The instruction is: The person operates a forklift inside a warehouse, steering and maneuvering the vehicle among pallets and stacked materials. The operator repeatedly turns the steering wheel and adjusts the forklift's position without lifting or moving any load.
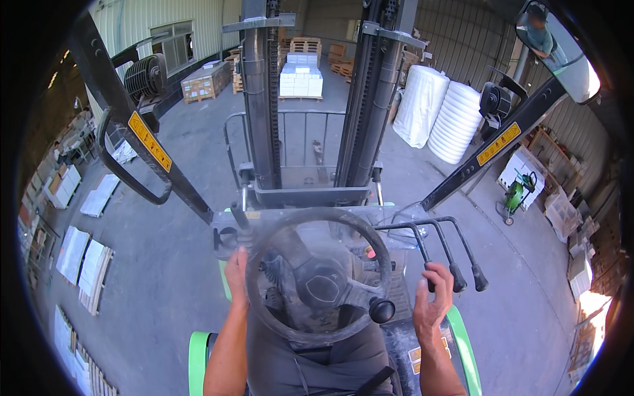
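My left hand point(236, 274) is at the left side of the black steering wheel point(316, 338), closed against its rim, with most of its fingers hidden. To the right of the wheel, my right hand point(436, 300) has its fingers bent over the nearest black control lever point(419, 239), the thumb upright beside the knob. Two more levers, a middle one point(457, 277) and an outer one point(480, 278), stand just right of it. A round black spinner knob point(382, 309) sits at the wheel's lower right. A short dark lever point(240, 216) rises ahead of my left hand.
Ahead stand the forklift mast point(263, 99) and load backrest point(305, 119). Beyond are white boxes on a pallet point(301, 82), a crate point(205, 82) and large white wrapped rolls point(422, 105). Flat stacks point(94, 274) lie left; a green wheeled machine point(514, 197) stands right.
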{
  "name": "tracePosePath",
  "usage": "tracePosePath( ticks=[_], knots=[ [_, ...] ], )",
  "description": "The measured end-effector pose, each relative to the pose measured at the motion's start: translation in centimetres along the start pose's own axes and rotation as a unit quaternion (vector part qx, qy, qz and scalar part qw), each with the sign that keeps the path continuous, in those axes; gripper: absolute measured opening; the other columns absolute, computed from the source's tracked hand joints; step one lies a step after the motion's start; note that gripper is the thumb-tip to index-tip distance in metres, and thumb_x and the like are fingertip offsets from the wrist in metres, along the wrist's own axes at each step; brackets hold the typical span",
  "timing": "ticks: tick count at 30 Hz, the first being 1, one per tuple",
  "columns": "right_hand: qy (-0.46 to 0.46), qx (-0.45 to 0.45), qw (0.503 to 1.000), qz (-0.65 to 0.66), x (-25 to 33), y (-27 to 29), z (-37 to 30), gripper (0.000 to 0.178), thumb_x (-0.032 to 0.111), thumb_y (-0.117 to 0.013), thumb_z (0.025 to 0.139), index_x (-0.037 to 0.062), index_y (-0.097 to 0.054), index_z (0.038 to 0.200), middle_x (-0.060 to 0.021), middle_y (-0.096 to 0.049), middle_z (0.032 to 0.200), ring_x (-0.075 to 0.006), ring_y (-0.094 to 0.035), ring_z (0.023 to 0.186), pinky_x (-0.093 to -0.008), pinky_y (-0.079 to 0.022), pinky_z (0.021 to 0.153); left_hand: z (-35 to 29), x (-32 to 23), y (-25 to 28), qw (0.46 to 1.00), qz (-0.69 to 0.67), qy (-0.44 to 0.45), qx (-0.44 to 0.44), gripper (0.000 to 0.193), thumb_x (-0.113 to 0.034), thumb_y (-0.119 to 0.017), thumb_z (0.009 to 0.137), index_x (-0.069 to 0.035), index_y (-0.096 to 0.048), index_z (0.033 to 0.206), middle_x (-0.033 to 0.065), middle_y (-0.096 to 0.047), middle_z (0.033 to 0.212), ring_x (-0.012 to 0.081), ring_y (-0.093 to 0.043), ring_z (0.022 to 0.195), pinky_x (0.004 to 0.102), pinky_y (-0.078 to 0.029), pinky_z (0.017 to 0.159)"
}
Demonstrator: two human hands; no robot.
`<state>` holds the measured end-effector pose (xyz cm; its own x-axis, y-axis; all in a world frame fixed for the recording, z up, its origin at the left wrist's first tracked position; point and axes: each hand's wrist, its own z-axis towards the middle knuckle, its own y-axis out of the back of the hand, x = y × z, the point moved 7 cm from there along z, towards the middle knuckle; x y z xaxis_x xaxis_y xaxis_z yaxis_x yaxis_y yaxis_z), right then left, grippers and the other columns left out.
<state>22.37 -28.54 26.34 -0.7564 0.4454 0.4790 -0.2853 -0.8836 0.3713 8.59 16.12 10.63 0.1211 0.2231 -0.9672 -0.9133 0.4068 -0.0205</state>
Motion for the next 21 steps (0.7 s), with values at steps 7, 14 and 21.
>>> tracePosePath(
  ticks=[7,14,21],
  knots=[
    [-0.074,0.189,0.960,0.191,4.4,-6.7,-3.6,0.006,0.004,-0.074,0.087,0.0001,-0.070,0.089,-0.0115,-0.072,0.088,-0.0251,-0.067,0.083,-0.0360,-0.053,0.075,0.2,1.3,1.3,0.999,0.032,-0.016,0.001,0.045,-0.043,-0.054,0.108,-0.011,-0.055,0.076,-0.0018,-0.050,0.055,0.0085,-0.050,0.042,0.0258,-0.037,0.038],
    [-0.025,0.172,0.969,0.173,5.2,-6.3,-6.8,0.012,0.005,-0.081,0.077,0.0076,-0.070,0.076,-0.0089,-0.068,0.075,-0.0297,-0.064,0.071,-0.0398,-0.051,0.067,-0.1,0.4,0.9,0.998,0.052,-0.039,-0.006,0.045,-0.043,-0.053,0.108,-0.011,-0.055,0.076,-0.0024,-0.050,0.056,0.0081,-0.051,0.043,0.0259,-0.038,0.039],
    [0.034,0.163,0.958,0.233,9.6,-8.1,-9.9,0.017,0.003,-0.083,0.073,0.0089,-0.068,0.076,-0.0065,-0.066,0.071,-0.0278,-0.063,0.065,-0.0389,-0.048,0.065,-0.7,-0.6,2.1,1.000,0.023,0.007,-0.009,0.043,-0.044,-0.053,0.108,-0.011,-0.058,0.081,-0.0029,-0.050,0.060,0.0077,-0.052,0.044,0.0255,-0.038,0.038]
  ],
)
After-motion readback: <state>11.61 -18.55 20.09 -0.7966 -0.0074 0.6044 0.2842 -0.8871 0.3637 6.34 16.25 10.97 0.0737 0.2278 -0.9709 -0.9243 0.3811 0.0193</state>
